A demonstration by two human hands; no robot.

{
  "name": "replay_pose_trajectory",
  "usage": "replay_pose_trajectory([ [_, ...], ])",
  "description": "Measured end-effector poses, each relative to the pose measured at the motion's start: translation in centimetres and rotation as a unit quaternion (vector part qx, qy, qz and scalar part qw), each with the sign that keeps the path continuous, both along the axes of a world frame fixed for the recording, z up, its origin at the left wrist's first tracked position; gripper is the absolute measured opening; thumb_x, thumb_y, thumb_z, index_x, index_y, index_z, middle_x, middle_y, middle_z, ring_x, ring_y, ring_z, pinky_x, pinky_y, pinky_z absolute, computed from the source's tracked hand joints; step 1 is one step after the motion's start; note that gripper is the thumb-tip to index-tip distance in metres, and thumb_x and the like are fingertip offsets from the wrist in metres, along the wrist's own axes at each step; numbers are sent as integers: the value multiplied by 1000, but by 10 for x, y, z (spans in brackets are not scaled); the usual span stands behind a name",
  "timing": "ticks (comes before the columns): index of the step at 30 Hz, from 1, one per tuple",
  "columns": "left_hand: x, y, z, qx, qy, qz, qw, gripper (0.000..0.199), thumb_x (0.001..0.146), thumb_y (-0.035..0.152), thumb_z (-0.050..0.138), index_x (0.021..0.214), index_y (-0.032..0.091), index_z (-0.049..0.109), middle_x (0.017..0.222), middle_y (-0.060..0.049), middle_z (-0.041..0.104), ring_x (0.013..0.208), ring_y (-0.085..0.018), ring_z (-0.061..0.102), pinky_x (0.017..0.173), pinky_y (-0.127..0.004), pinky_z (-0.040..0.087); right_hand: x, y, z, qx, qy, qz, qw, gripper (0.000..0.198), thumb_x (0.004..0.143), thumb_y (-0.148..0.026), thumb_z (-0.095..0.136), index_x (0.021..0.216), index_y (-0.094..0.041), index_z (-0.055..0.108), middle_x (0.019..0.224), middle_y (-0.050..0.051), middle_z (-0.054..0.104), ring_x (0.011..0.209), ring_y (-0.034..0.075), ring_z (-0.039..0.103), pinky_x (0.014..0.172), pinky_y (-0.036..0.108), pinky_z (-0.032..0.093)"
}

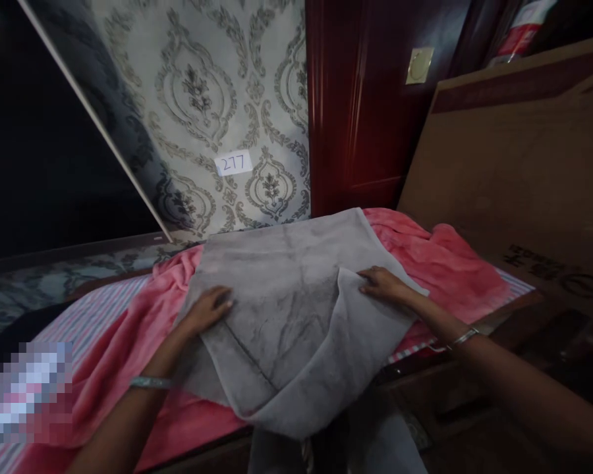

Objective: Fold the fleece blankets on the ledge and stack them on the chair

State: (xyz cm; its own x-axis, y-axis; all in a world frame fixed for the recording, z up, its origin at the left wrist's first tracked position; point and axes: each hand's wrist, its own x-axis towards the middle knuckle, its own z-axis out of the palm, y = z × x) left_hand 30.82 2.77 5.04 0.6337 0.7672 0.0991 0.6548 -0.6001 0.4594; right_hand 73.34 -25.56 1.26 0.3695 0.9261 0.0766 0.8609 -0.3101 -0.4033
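Observation:
A grey plush cloth (271,263), perhaps a towel, is spread in front of me. Its near edge is lifted and partly folded back, with a loose sag hanging at the middle toward me. My left hand (208,311) is closed on the left side of this turned edge, thumb and fingers close together. On the other side, my right hand (383,285) pinches the folded-back part near its upper right corner. Beneath the grey cloth lies a rumpled pink blanket (425,257), showing at both sides.
A striped cloth (103,303) covers the surface under the blanket. Behind stand a patterned wall (197,92) with a paper label (234,162) reading 277, and a dark red wooden panel (356,99). A large cardboard box (514,164) is at right, a dark screen (54,145) at left.

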Motion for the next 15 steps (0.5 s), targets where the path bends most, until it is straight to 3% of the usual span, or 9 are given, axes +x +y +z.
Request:
replay_pose_trajectory([
  [2, -7, -27, -9, 1, 47, -58, 997, 49, 74, 46, 64, 114, 20, 71, 139, -13, 62, 133, -30, 51, 116, -42, 36, -9, -2, 2, -7, 11, -21, 1000, 43, 77, -26, 68, 119, -16, 73, 119, 14, 72, 108, 29, 66, 96, 35, 49],
  [4, -20, -48, -16, 36, 64, -37, 997, 50, 77, 47, 61, 116, 18, 70, 134, -15, 64, 128, -32, 54, 114, -46, 38, -18, -6, 3, 12, 26, -62, 998, 38, 79, -28, 66, 114, -17, 74, 117, 13, 73, 106, 29, 67, 92, 34, 50],
  [8, -48, -79, -19, 53, 22, 1, 998, 47, 74, 53, 62, 106, 20, 72, 118, -15, 70, 113, -33, 63, 109, -47, 44, -36, -31, 6, 132, 55, -107, 984, 26, 77, -36, 65, 98, -23, 74, 101, 9, 75, 96, 29, 68, 85, 35, 51],
  [12, -80, -118, 5, -35, -96, 46, 994, 50, 65, 66, 66, 93, 25, 73, 109, -14, 74, 107, -34, 67, 106, -48, 49, -51, -91, 14, 247, 150, -121, 950, 29, 75, -53, 61, 82, -26, 69, 75, 4, 68, 72, 25, 63, 70, 37, 53],
  [15, -120, -152, 35, -100, -163, 52, 980, 47, 66, 69, 65, 98, 36, 75, 118, -5, 74, 119, -34, 64, 105, -45, 52, -63, -144, 25, 334, 242, -176, 894, 34, 66, -62, 69, 76, -30, 67, 75, 4, 68, 73, 27, 64, 68, 40, 55],
])
